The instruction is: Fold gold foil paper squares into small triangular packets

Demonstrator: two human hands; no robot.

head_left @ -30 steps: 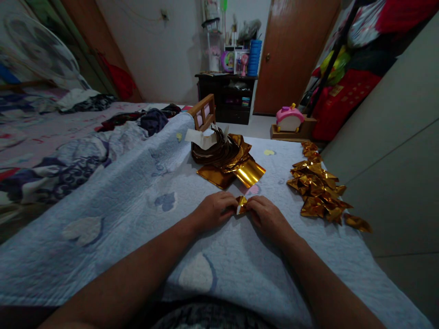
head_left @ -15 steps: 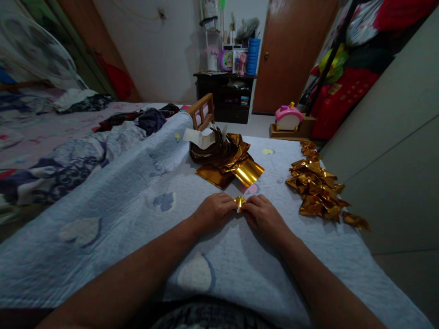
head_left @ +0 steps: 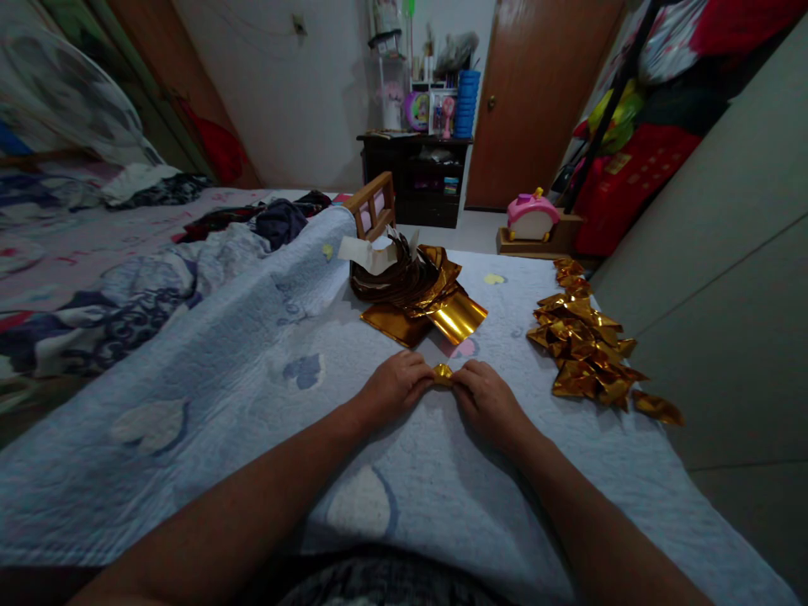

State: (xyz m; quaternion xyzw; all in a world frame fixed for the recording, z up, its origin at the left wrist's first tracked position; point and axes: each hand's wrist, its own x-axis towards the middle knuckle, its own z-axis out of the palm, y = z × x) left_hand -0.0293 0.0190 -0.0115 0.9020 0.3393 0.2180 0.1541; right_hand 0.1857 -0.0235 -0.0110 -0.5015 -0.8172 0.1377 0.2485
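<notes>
A small piece of folded gold foil paper (head_left: 443,375) is held between my two hands, low over the quilt. My left hand (head_left: 399,385) pinches its left end with thumb and fingers. At the right end, my right hand (head_left: 485,392) is closed on it in the same way. Just beyond my hands lies a fanned stack of gold foil paper sheets (head_left: 404,290), with one shiny sheet (head_left: 459,316) on its near right side. To the right, a heap of folded gold foil pieces (head_left: 584,349) runs along the quilt's edge.
The light blue quilt (head_left: 246,471) with heart shapes covers the bed. A low wooden rail (head_left: 371,206) stands behind the stack. Further back are a dark cabinet (head_left: 410,181) and a pink toy case (head_left: 532,216). A pale cupboard side (head_left: 713,311) borders the right.
The foil paper between my fingers now looks narrower and more folded, its white underside no longer showing. My hands have stayed in nearly the same place.
</notes>
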